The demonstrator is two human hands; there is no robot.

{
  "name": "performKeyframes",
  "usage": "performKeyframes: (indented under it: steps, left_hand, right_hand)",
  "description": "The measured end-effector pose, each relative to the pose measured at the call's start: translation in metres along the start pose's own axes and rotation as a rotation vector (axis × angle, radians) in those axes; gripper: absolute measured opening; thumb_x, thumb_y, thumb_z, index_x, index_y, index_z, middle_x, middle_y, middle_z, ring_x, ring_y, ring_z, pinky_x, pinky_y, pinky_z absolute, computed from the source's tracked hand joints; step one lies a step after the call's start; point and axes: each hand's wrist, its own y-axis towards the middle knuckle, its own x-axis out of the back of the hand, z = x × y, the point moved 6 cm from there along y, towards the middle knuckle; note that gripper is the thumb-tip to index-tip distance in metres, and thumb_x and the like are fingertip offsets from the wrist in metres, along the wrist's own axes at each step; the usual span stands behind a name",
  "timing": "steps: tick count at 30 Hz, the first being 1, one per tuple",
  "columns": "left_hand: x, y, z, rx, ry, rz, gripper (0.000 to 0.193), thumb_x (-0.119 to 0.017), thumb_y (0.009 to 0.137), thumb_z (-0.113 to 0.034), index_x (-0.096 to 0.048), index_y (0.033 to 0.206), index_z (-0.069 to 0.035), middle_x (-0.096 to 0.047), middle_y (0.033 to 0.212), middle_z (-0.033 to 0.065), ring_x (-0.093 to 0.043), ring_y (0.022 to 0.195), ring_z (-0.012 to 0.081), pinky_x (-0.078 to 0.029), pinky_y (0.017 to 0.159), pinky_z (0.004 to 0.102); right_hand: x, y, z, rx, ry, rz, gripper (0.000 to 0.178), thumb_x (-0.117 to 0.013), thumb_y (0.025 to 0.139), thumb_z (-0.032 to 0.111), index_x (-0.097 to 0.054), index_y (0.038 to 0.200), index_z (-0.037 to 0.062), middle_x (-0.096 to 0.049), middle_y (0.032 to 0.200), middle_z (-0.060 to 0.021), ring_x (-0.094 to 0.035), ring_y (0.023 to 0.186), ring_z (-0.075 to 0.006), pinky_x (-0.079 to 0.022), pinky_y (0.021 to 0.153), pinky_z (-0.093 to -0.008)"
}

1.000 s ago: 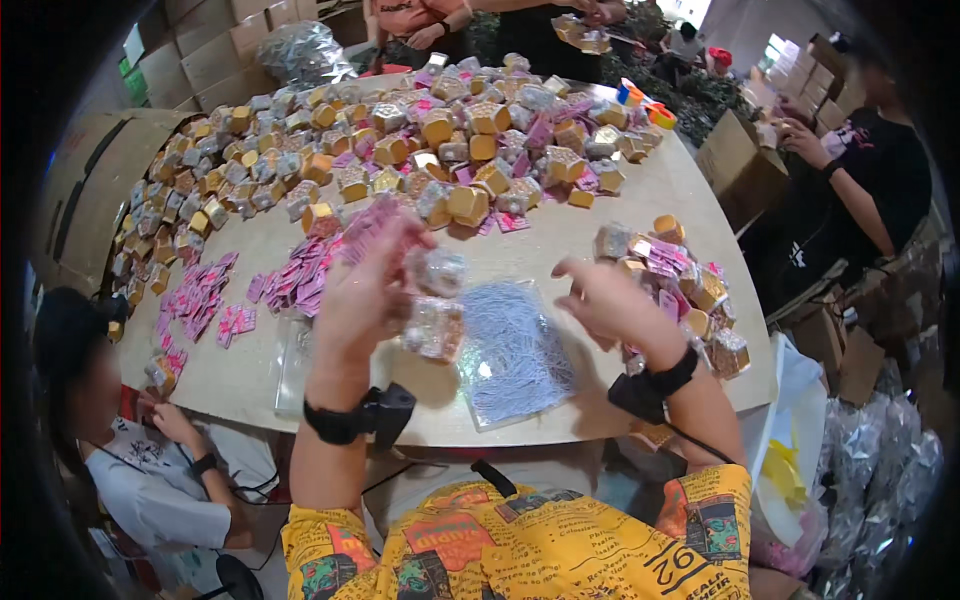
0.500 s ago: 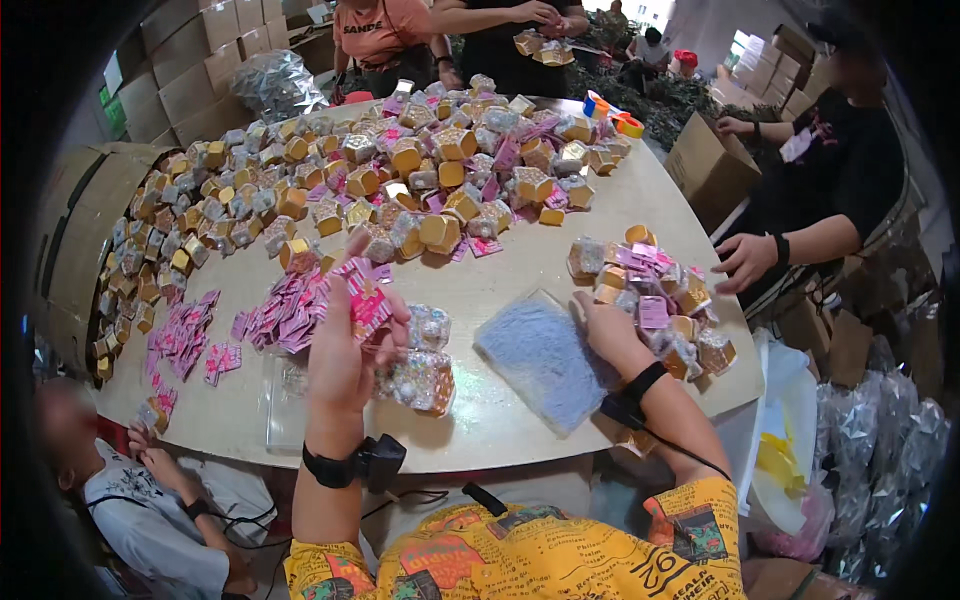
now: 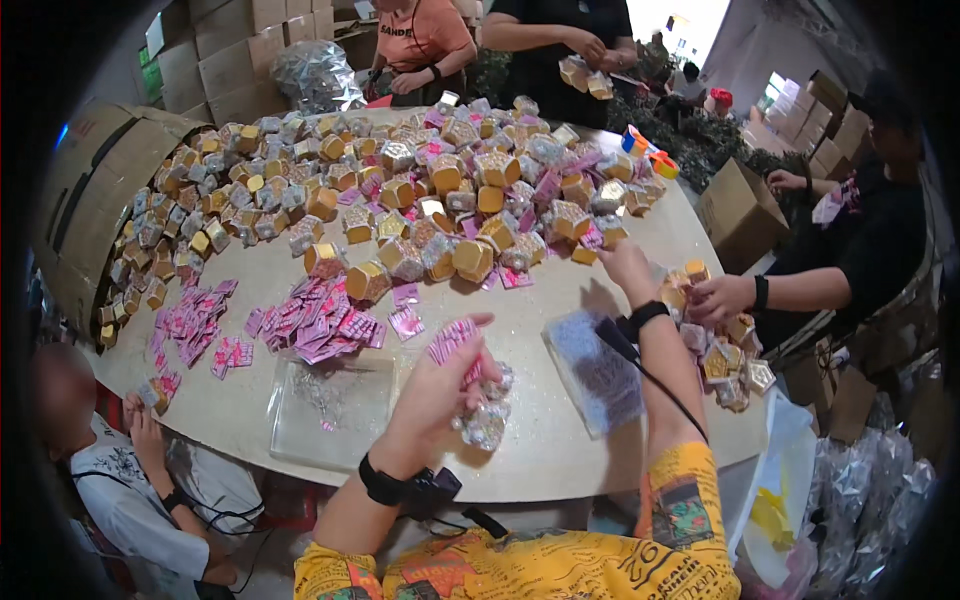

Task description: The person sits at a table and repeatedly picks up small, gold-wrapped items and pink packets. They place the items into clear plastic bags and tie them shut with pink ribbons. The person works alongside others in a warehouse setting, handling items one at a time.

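My left hand (image 3: 435, 390) holds pink printed packets (image 3: 455, 345) between thumb and fingers, above the near middle of the table. Glittery clear-and-gold faceted pieces (image 3: 486, 418) are right beside its curled fingers; whether they are gripped too is hard to tell. My right hand (image 3: 628, 272) reaches to the near right edge of the large pile of gold-based faceted pieces (image 3: 472, 258), by a pink packet (image 3: 591, 237). Its fingertips are mostly hidden. Below my right forearm lies a shallow clear tray (image 3: 598, 425) with a bluish glittery fill.
Another clear tray (image 3: 285, 435) lies at the near left, below a heap of pink packets (image 3: 318, 318). A co-worker's hand (image 3: 722, 298) touches a smaller cluster of gold pieces (image 3: 722, 362) at right. A tipped cardboard box (image 3: 95, 210) stands left; tape rolls (image 3: 662, 165) lie at the far edge.
The view has shifted. My right hand has left the right-hand cluster and moved to the main pile. My left hand has moved right with the packets, its fingers more curled. The co-worker's hand reached the cluster.
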Motion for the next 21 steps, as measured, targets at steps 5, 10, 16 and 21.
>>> performKeyframes:
  steps: [5,10,16,21]
  left_hand:
    - [0.003,-0.007,0.009,0.067,-0.004,-0.046,0.031,-0.048,0.094,-0.027,-0.053,0.115,-0.004,-0.056,0.068,0.0009,-0.043,0.048,0.0036,-0.036,0.044,0.0176]
    - [0.006,0.006,0.021,0.068,-0.056,-0.007,0.024,-0.052,0.093,-0.027,-0.054,0.105,-0.006,-0.054,0.069,0.0007,-0.046,0.052,0.0043,-0.037,0.044,0.0182]
    - [0.012,0.007,0.028,0.057,-0.029,-0.096,0.015,-0.050,0.094,-0.020,-0.052,0.100,-0.007,-0.053,0.070,0.0013,-0.048,0.053,0.0067,-0.039,0.044,0.0192]
    - [0.010,0.015,0.023,0.026,0.081,-0.147,0.030,-0.057,0.089,-0.017,-0.053,0.115,-0.004,-0.047,0.065,-0.0022,-0.040,0.049,0.0037,-0.034,0.043,0.0183]
  right_hand:
    - [-0.096,0.063,-0.047,-0.543,0.463,0.068,0.043,-0.072,0.066,0.034,-0.066,0.082,-0.0051,-0.065,0.091,-0.0245,-0.063,0.089,-0.0346,-0.050,0.074,-0.0410]
    - [-0.103,0.097,-0.096,-0.384,0.204,-0.263,0.027,-0.068,0.068,0.025,-0.068,0.081,0.0013,-0.065,0.088,-0.0215,-0.063,0.087,-0.0352,-0.049,0.075,-0.0400]
    - [-0.006,0.078,0.004,-0.173,0.313,-0.417,0.020,-0.063,0.075,0.021,-0.064,0.081,0.0019,-0.065,0.080,-0.0176,-0.063,0.076,-0.0324,-0.049,0.072,-0.0406]
    - [0.086,0.061,0.032,0.229,0.437,-0.338,0.015,-0.061,0.079,0.011,-0.062,0.087,-0.0019,-0.064,0.074,-0.0113,-0.062,0.070,-0.0186,-0.048,0.064,-0.0309]
